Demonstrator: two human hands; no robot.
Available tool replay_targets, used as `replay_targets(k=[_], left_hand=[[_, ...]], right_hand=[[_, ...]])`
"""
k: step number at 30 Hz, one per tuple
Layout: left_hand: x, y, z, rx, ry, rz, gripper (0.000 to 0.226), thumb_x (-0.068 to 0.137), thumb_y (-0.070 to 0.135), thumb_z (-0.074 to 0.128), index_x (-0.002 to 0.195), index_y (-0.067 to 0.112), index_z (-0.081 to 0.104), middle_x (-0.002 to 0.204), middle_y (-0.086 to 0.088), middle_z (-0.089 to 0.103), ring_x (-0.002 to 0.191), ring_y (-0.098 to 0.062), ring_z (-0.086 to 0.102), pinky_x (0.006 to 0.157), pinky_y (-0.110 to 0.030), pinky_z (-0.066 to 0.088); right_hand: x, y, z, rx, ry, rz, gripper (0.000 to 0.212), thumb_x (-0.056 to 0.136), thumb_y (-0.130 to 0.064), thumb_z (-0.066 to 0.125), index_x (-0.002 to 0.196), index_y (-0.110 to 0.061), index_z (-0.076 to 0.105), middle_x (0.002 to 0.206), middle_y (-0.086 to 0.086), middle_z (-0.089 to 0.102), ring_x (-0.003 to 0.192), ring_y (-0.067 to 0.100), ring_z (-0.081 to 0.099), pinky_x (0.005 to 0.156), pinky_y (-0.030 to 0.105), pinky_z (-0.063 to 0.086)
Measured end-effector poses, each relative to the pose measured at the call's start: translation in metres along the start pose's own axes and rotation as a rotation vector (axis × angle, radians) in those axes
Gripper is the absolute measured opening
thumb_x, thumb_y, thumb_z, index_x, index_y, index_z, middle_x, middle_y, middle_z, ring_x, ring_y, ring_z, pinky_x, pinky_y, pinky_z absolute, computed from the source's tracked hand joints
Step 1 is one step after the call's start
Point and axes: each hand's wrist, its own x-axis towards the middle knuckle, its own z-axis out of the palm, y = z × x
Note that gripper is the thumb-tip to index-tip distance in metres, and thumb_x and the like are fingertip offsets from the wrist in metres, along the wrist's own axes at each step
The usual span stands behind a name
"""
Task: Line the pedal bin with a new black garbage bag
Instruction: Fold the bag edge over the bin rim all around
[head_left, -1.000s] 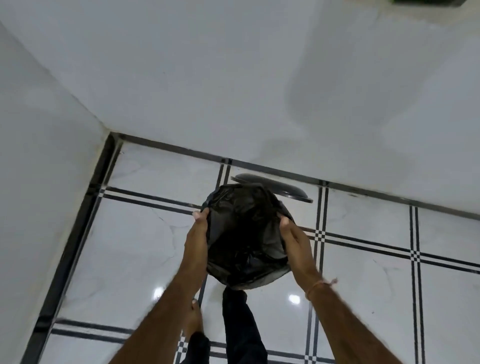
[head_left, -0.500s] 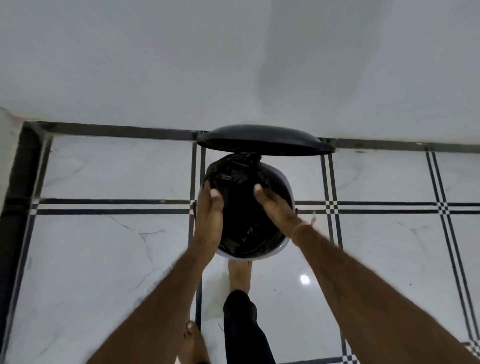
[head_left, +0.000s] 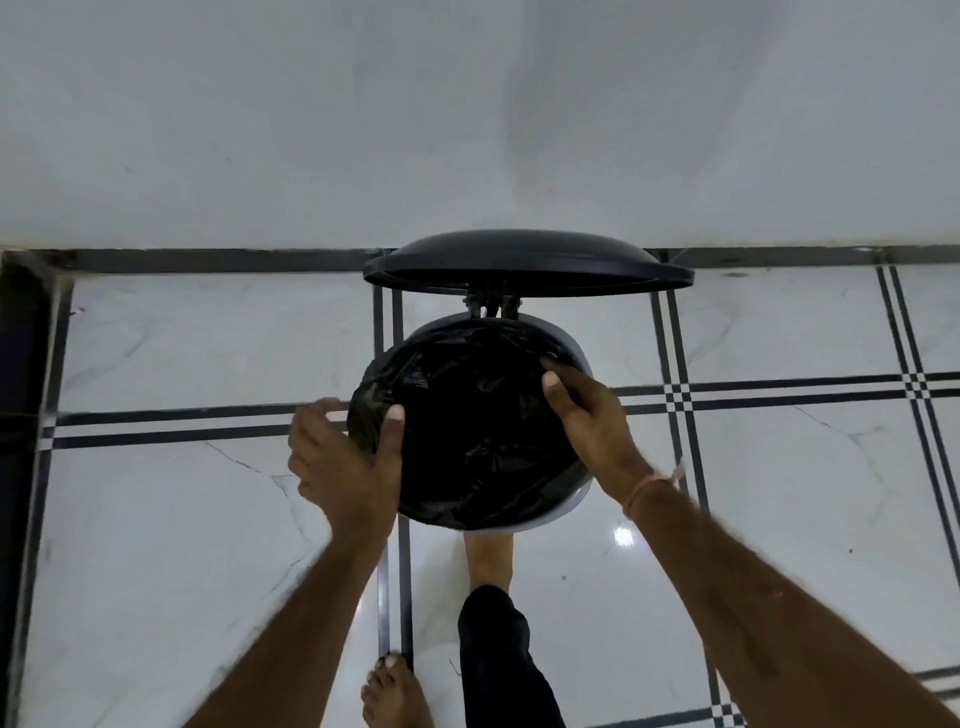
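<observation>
Since the earlier frame both hands have slid outward along the bin's mouth, the left one now more to the outside of the left edge and the right one further round the right side, and the camera has come closer.

At the far left a dark skirting strip (head_left: 21, 415) runs down the corner where the two walls meet. The floor (head_left: 182, 519) is white marble-look tile crossed by black double lines. The left hand (head_left: 345, 457) is spread over the left edge of the pedal bin (head_left: 574, 512), thumb pressed onto the black garbage bag (head_left: 467, 415) and fingers curled outside the rim; it presses the plastic there, though whether it pinches it cannot be told. The bag fills the bin's mouth, its crinkled edge folded over the left and near parts of the rim, while a strip of pale rim shows bare on the right and near-right. The bin stands on the floor beside the back wall (head_left: 467, 130), its black lid (head_left: 527, 265) raised on its hinge behind the mouth. Below the bin a bare foot (head_left: 488, 561) reaches under its near edge; a second bare foot (head_left: 395, 691) stands nearer the bottom edge. The right hand (head_left: 592, 415) lies on the right rim, thumb on the bag and fingers wrapped over the plastic at the edge, gripping it. An orange thread (head_left: 654, 488) circles that wrist.
</observation>
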Motion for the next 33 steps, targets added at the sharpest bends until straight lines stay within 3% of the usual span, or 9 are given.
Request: replay_targets(k=[5,10,13,18,24,27,29,31,33], left_hand=[[0.051,0.037,0.019,0.249,-0.081,0.379,0.065,0.093,0.057,0.067,0.146,0.022,0.052,0.143,-0.008,0.059,0.136,-0.034,0.049,0.109,-0.056,0.037],[0.077,0.040,0.030,0.130,-0.125,0.361,0.035,0.101,0.046,0.060,0.097,0.013,0.071,0.089,-0.008,0.073,0.090,-0.032,0.068,0.075,-0.037,0.049],[0.084,0.038,0.031,-0.015,-0.151,0.307,0.041,0.101,0.043,0.062,0.083,0.008,0.068,0.073,-0.006,0.066,0.072,-0.027,0.062,0.060,-0.031,0.039],[0.102,0.043,0.041,-0.046,-0.152,0.176,0.053,0.096,0.056,0.061,0.078,0.007,0.070,0.073,-0.013,0.072,0.071,-0.031,0.067,0.064,-0.034,0.050],[0.133,0.047,0.062,-0.237,-0.240,-0.118,0.051,0.080,0.057,0.080,0.068,0.009,0.073,0.071,-0.013,0.074,0.070,-0.034,0.073,0.082,-0.047,0.065],[0.146,0.045,0.072,-0.260,-0.313,-0.300,0.044,0.073,0.054,0.089,0.063,0.016,0.072,0.071,-0.004,0.072,0.074,-0.030,0.074,0.080,-0.037,0.065],[0.152,0.040,0.074,-0.199,-0.351,-0.378,0.048,0.071,0.057,0.089,0.067,0.013,0.069,0.074,-0.003,0.071,0.077,-0.027,0.071,0.081,-0.033,0.061],[0.154,0.032,0.071,-0.154,-0.403,-0.414,0.053,0.074,0.060,0.085,0.072,0.010,0.067,0.078,-0.003,0.069,0.082,-0.025,0.069,0.083,-0.033,0.058],[0.147,0.024,0.062,-0.176,-0.439,-0.441,0.053,0.078,0.062,0.080,0.075,0.011,0.067,0.080,-0.002,0.069,0.078,-0.021,0.068,0.075,-0.031,0.055]], right_hand=[[0.006,0.001,-0.006,-0.036,0.025,-0.062,0.040,0.101,-0.049,0.062,0.137,-0.034,0.069,0.131,-0.006,0.074,0.127,0.016,0.065,0.112,0.046,0.051],[0.012,-0.003,-0.009,0.042,0.040,-0.072,0.036,0.101,-0.043,0.065,0.133,-0.027,0.072,0.126,-0.005,0.077,0.124,0.015,0.068,0.110,0.045,0.053],[0.022,-0.006,-0.015,0.083,0.057,-0.047,0.039,0.099,-0.048,0.066,0.130,-0.025,0.073,0.121,-0.003,0.078,0.120,0.019,0.070,0.109,0.047,0.054],[0.044,-0.012,-0.022,0.035,0.085,0.015,0.069,0.082,-0.078,0.057,0.126,-0.028,0.072,0.119,-0.002,0.078,0.119,0.024,0.070,0.109,0.051,0.052],[0.084,-0.015,-0.026,0.199,0.048,0.111,0.052,0.102,-0.055,0.057,0.123,-0.011,0.076,0.118,0.017,0.077,0.115,0.036,0.072,0.109,0.051,0.053],[0.098,-0.014,-0.032,0.223,-0.006,0.238,0.061,0.106,-0.058,0.045,0.113,-0.008,0.078,0.089,0.016,0.079,0.081,0.029,0.076,0.078,0.035,0.063],[0.096,-0.008,-0.035,0.224,-0.078,0.356,0.068,0.106,-0.063,0.039,0.097,-0.010,0.079,0.073,0.010,0.070,0.068,0.028,0.067,0.063,0.027,0.055],[0.090,0.002,-0.037,0.231,-0.099,0.383,0.071,0.105,-0.064,0.038,0.076,-0.017,0.083,0.077,0.007,0.078,0.072,0.020,0.075,0.066,0.026,0.056],[0.081,0.008,-0.042,0.216,-0.074,0.393,0.071,0.104,-0.066,0.039,0.077,-0.019,0.084,0.090,0.007,0.083,0.081,0.016,0.077,0.075,0.029,0.055]])
